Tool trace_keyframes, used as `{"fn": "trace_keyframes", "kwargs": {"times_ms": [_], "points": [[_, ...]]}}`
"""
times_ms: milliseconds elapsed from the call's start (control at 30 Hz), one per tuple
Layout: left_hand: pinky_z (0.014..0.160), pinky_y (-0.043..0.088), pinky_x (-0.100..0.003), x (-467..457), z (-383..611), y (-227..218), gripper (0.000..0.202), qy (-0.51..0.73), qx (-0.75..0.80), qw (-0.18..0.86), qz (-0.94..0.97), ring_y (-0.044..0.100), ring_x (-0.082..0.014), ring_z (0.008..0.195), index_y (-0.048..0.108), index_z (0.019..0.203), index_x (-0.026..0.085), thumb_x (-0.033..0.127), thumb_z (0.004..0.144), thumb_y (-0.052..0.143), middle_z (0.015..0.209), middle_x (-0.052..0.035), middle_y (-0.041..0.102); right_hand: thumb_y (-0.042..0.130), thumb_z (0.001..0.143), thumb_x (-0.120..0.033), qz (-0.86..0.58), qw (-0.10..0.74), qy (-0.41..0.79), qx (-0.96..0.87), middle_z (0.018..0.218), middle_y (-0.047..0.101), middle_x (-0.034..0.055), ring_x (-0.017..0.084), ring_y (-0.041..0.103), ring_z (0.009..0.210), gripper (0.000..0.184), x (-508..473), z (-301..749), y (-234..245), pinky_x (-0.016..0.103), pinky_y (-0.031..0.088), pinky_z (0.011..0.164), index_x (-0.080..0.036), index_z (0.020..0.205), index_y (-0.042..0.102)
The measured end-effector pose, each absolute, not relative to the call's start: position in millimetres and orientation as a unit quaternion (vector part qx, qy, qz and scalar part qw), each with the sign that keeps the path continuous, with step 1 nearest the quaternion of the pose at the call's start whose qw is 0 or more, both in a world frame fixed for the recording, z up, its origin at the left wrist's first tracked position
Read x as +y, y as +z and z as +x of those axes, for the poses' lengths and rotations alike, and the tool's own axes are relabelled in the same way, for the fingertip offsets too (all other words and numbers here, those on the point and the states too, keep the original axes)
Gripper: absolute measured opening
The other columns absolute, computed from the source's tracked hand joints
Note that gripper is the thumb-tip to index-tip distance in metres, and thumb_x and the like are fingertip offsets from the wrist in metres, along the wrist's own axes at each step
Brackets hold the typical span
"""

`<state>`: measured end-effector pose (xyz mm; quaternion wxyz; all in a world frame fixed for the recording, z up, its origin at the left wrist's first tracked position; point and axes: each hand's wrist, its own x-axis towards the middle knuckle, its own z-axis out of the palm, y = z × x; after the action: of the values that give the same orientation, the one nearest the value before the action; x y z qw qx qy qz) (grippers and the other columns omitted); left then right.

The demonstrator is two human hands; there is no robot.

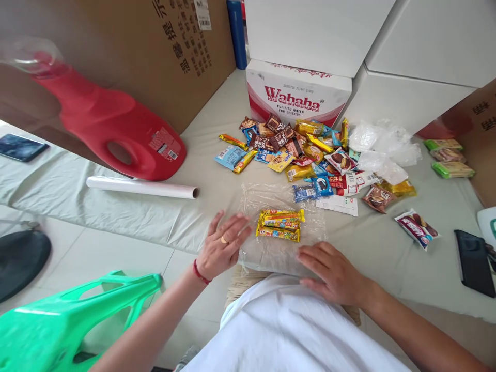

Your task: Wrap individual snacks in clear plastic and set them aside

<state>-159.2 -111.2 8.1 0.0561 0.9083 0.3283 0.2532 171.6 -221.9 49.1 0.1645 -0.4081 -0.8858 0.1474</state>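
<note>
A sheet of clear plastic wrap (282,195) lies spread on the cloth-covered table in front of me. Several yellow snack sticks (279,226) rest in a small stack on its middle. My left hand (226,242) is at the sheet's left edge, fingers stretched out and holding nothing. At the lower right edge, my right hand (333,271) also has its fingers extended, with nothing in them. Whether either palm presses on the film is hard to see. Behind the sheet is a heap of small wrapped snacks (284,144) in brown, blue and yellow packets.
A roll of plastic film (143,187) and a red detergent bottle (127,124) are on the left. A Wahaba-labelled carton (298,93) stands behind the snacks. Crumpled clear plastic (382,147), a single snack packet (416,228) and a black phone (475,262) are right. A green stool (50,325) stands lower left.
</note>
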Motion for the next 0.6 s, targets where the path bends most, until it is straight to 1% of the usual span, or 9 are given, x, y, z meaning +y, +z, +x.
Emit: {"fn": "trace_keyframes", "kwargs": {"times_ms": [67,133,200,267,333,367,433,533,600], "points": [[0.128,0.021,-0.056,-117.9,-170.7,14.4,0.072,0.213,0.232,0.131,0.94,0.055,-0.0248,0.138,0.039,0.153,0.026,0.009,0.083,0.046,0.14,-0.0109,0.065,0.064,0.097,-0.04,-0.412,0.13,0.157,-0.888,0.141,0.061,0.0162,0.029,0.058,0.118,0.053,-243.3,184.1,35.2,0.049,0.053,0.099,-0.015,0.143,0.054],[0.128,0.021,-0.058,-123.0,-180.4,17.2,0.072,0.148,0.193,0.188,0.951,0.05,-0.0271,0.142,0.038,0.153,0.02,0.014,0.082,0.049,0.148,-0.0152,0.058,0.062,0.098,-0.034,-0.44,0.118,0.151,-0.877,0.141,0.061,0.0157,0.03,0.058,0.123,0.048,-256.7,189.7,20.4,0.051,0.054,0.1,-0.018,0.143,0.055],[0.128,0.02,-0.06,-126.3,-187.3,15.1,0.064,0.097,0.19,0.198,0.957,0.044,-0.029,0.147,0.045,0.148,0.021,0.019,0.084,0.053,0.154,-0.0155,0.051,0.06,0.099,-0.027,-0.465,0.139,0.147,-0.862,0.135,0.065,0.0152,0.029,0.06,0.121,0.038,-260.5,190.2,9.3,0.051,0.056,0.099,-0.019,0.136,0.061],[0.128,0.021,-0.058,-127.7,-190.8,9.9,0.047,0.089,0.203,0.185,0.957,0.043,-0.0278,0.147,0.057,0.136,0.024,0.019,0.089,0.056,0.153,-0.0132,0.053,0.058,0.099,-0.023,-0.474,0.168,0.154,-0.851,0.129,0.068,0.0145,0.028,0.063,0.116,0.028,-256.2,188.6,4.5,0.049,0.058,0.096,-0.019,0.125,0.067],[0.127,0.025,-0.054,-127.3,-191.4,5.2,0.029,0.112,0.225,0.186,0.95,0.049,-0.0247,0.144,0.065,0.12,0.024,0.018,0.093,0.054,0.147,-0.012,0.059,0.055,0.1,-0.019,-0.468,0.186,0.171,-0.847,0.121,0.071,0.0128,0.025,0.065,0.109,0.022,-247.2,187.8,6.3,0.045,0.059,0.092,-0.021,0.116,0.07],[0.127,0.028,-0.052,-126.3,-191.0,3.9,0.024,0.128,0.237,0.197,0.943,0.052,-0.0231,0.141,0.067,0.113,0.023,0.017,0.095,0.053,0.142,-0.0117,0.063,0.052,0.101,-0.017,-0.465,0.191,0.184,-0.845,0.117,0.073,0.0116,0.024,0.066,0.105,0.023,-242.1,188.2,9.2,0.042,0.06,0.089,-0.021,0.112,0.071],[0.124,0.034,-0.047,-123.4,-189.8,4.1,0.019,0.161,0.258,0.236,0.923,0.059,-0.0206,0.134,0.068,0.104,0.023,0.018,0.098,0.051,0.134,-0.0107,0.069,0.047,0.102,-0.016,-0.463,0.196,0.218,-0.836,0.109,0.075,0.0099,0.021,0.068,0.098,0.026,-231.6,190.7,17.7,0.038,0.06,0.085,-0.022,0.109,0.071],[0.117,0.044,-0.043,-116.4,-188.6,10.3,0.021,0.201,0.307,0.311,0.877,0.068,-0.0194,0.119,0.07,0.103,0.023,0.024,0.1,0.049,0.118,-0.0086,0.076,0.043,0.105,-0.025,-0.479,0.203,0.284,-0.805,0.103,0.075,0.009,0.019,0.069,0.093,0.027,-215.3,196.8,34.4,0.033,0.058,0.082,-0.021,0.109,0.069],[0.107,0.052,-0.038,-109.5,-186.9,16.3,0.023,0.219,0.366,0.346,0.836,0.072,-0.0209,0.108,0.071,0.104,0.023,0.033,0.1,0.051,0.109,-0.0082,0.078,0.042,0.106,-0.031,-0.498,0.209,0.323,-0.777,0.097,0.074,0.0075,0.018,0.069,0.088,0.029,-201.8,200.9,45.3,0.031,0.056,0.079,-0.021,0.106,0.069]]}}
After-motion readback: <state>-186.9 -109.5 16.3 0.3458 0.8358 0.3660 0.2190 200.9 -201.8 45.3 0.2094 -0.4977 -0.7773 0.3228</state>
